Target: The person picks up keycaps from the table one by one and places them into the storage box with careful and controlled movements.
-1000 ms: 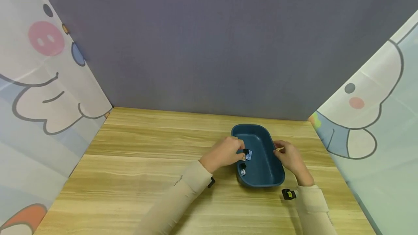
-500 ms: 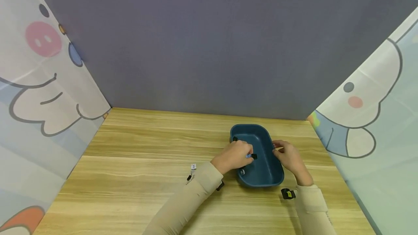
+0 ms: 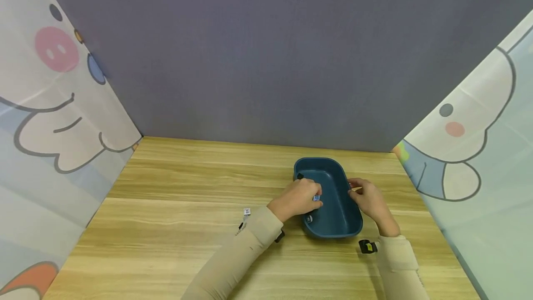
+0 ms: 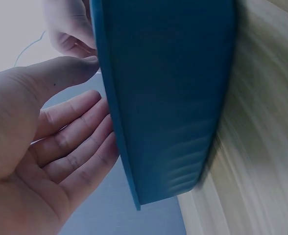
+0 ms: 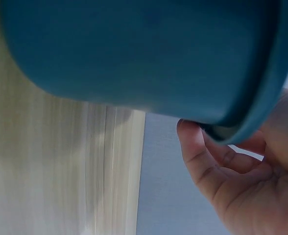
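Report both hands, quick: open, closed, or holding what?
Left hand: closed, pinching a small blue piece inside the bin.
Right hand: closed, holding the bin at its rim.

Left hand (image 3: 296,197), thumb (image 4: 63,76) apart, right hand (image 3: 369,199), fingers (image 5: 195,152) bent

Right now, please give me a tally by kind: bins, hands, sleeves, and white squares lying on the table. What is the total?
Bin: 1
Hands: 2 (left hand, right hand)
Sleeves: 2 (left sleeve, right sleeve)
White square on table: 1
Total: 6
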The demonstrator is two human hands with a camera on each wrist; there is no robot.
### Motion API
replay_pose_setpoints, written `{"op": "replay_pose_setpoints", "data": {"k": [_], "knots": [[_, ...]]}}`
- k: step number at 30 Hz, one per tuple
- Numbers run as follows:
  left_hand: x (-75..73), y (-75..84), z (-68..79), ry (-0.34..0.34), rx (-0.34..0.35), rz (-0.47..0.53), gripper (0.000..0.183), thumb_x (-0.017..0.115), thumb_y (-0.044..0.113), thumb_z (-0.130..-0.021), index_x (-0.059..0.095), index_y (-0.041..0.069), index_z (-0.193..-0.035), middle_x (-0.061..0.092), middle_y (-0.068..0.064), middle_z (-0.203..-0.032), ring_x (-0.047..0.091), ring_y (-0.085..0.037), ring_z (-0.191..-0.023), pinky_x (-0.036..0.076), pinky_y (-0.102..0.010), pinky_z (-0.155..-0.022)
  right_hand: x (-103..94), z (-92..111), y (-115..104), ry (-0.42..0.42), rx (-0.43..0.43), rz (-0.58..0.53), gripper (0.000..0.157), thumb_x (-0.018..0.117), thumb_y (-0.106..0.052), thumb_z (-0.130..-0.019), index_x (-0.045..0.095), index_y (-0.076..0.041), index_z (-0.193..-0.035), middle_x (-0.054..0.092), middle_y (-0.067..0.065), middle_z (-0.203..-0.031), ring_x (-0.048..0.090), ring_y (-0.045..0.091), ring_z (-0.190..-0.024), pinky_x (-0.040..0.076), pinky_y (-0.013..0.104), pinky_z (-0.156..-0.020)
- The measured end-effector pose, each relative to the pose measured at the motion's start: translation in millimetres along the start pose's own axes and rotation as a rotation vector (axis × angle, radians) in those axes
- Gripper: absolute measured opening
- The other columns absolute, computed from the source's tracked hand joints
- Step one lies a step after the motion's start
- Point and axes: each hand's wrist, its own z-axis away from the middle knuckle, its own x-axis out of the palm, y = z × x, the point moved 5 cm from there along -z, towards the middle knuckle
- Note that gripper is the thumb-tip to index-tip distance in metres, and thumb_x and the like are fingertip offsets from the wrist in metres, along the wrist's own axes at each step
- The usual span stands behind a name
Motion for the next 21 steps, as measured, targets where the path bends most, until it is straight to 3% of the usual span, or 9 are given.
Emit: {"op": "replay_pose_setpoints", "data": {"k": [9, 16, 21], "knots": [[-15.1, -7.4, 20.2, 0.022, -0.027, 0.072, 0.026, 0.072, 0.030, -0.094, 0.074, 0.012, -0.111, 0.069, 0.003, -0.103, 0.059, -0.007, -0.086, 0.048, -0.016, -0.069, -0.8, 0, 0, 0.007, -0.010, 0.009, 0.035, 0.063, 0.002, -0.093, 0.060, 0.010, -0.127, 0.065, 0.029, -0.110, 0.067, 0.040, -0.090, 0.057, 0.048, -0.072], [-29.2, -25.9, 58.0, 0.083, -0.071, 0.143, 0.023, 0.072, 0.027, -0.094, 0.074, 0.009, -0.108, 0.072, -0.001, -0.104, 0.066, -0.011, -0.091, 0.053, -0.023, -0.075, 1.4, 3, 2, -0.001, -0.011, -0.012, 0.035, 0.063, 0.002, -0.094, 0.060, 0.010, -0.128, 0.065, 0.028, -0.110, 0.067, 0.040, -0.091, 0.057, 0.048, -0.072], [-38.4, -45.0, 86.6, 0.118, -0.130, 0.131, 0.024, 0.074, 0.026, -0.093, 0.074, 0.008, -0.110, 0.071, -0.001, -0.105, 0.067, -0.016, -0.096, 0.055, -0.029, -0.079, -0.9, 3, 4, 0.013, -0.017, -0.018, 0.035, 0.063, 0.002, -0.093, 0.060, 0.010, -0.127, 0.065, 0.028, -0.110, 0.067, 0.041, -0.090, 0.057, 0.048, -0.071]]}}
